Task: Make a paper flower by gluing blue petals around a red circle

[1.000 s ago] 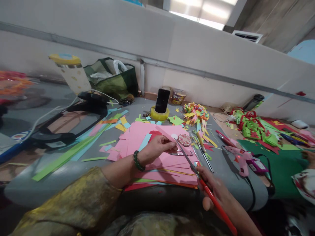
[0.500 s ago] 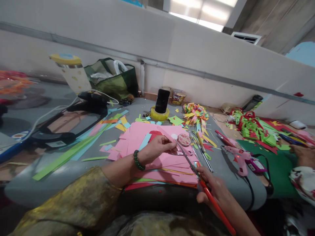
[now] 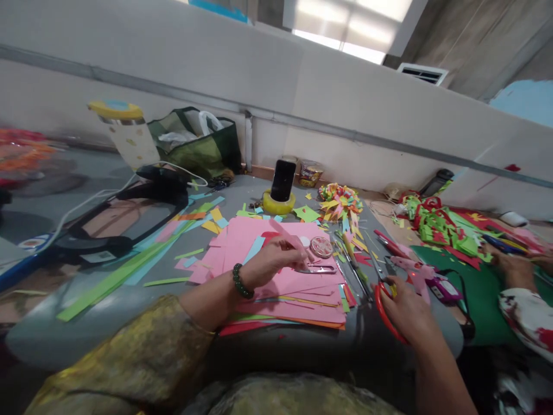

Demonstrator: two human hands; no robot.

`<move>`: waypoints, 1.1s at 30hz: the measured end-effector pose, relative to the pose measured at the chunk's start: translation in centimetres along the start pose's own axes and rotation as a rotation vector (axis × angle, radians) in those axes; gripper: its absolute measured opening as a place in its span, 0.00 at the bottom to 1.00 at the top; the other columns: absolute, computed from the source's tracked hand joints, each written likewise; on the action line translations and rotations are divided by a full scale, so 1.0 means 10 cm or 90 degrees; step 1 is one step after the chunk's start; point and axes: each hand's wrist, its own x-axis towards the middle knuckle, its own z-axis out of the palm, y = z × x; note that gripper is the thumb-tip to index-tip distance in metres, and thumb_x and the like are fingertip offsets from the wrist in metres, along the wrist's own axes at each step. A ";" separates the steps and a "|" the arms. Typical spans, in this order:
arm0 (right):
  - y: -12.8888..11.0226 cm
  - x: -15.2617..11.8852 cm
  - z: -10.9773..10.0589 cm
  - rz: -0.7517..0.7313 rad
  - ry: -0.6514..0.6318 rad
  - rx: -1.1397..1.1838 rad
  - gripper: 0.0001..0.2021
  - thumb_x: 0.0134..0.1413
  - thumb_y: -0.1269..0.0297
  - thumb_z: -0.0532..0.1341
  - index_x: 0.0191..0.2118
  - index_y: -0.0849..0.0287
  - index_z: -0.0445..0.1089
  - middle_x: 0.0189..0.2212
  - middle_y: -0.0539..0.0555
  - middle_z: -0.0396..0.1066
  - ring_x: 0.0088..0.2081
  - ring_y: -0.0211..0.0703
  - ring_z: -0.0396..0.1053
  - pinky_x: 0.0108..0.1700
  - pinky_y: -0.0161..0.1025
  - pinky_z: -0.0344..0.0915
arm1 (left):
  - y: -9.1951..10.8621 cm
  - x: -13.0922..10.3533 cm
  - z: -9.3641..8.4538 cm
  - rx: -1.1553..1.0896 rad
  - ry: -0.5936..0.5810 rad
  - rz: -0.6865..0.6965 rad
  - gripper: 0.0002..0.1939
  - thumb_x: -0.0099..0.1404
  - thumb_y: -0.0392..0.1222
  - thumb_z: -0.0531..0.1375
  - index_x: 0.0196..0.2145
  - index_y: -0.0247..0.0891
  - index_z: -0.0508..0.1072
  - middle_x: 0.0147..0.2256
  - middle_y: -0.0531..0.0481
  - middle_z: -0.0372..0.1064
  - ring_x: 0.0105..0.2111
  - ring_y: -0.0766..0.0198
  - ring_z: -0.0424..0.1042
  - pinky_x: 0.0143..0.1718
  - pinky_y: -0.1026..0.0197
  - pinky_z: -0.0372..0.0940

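Note:
My left hand (image 3: 276, 262), with a green bead bracelet on the wrist, is closed on a narrow pink paper strip (image 3: 284, 233). It hovers above a stack of pink paper sheets (image 3: 242, 233). At the right of the stack, my right hand (image 3: 406, 308) grips red-handled scissors (image 3: 378, 301), blades pointing away from me, low over the grey table. A round pink patterned disc (image 3: 322, 246) and a slim metal tool (image 3: 317, 269) lie on the pink sheets. Beside the scissors is a pink glue gun (image 3: 412, 268).
A phone (image 3: 284, 180) leans in a yellow tape roll (image 3: 279, 203) behind the sheets. Colourful paper scraps and a ribbon-like paper bundle (image 3: 341, 199) lie around. A tumbler (image 3: 129, 135) and green bag (image 3: 199, 144) stand left. Another person's hand (image 3: 512, 265) works at the right.
My right hand has carried the scissors away from the pink strip, rightward and down near the table. My left hand still holds the strip. The other person's hand has come further into view.

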 end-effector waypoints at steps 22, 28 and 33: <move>-1.12 -0.12 -0.10 -0.434 0.099 0.465 0.22 0.58 0.53 0.60 0.55 0.59 0.66 0.38 0.57 0.77 0.23 0.38 0.70 0.29 0.38 0.70 | -0.25 0.01 0.04 0.322 0.000 -0.044 0.10 0.49 0.33 0.61 0.20 0.38 0.61 0.18 0.57 0.64 0.19 0.68 0.70 0.20 0.68 0.64; -1.21 0.03 -0.04 -0.375 -0.108 0.750 0.14 0.55 0.56 0.62 0.45 0.57 0.68 0.30 0.51 0.74 0.29 0.39 0.74 0.31 0.36 0.71 | -0.13 0.00 0.01 0.273 -0.097 -0.112 0.16 0.55 0.52 0.65 0.31 0.36 0.69 0.27 0.52 0.72 0.23 0.67 0.71 0.25 0.66 0.65; -1.14 0.09 -0.04 -0.376 -0.241 0.796 0.17 0.53 0.57 0.63 0.48 0.57 0.66 0.28 0.49 0.73 0.26 0.37 0.72 0.29 0.36 0.70 | -0.11 0.01 -0.05 0.221 -0.191 -0.107 0.31 0.57 0.70 0.58 0.31 0.34 0.75 0.33 0.44 0.76 0.33 0.61 0.75 0.37 0.60 0.68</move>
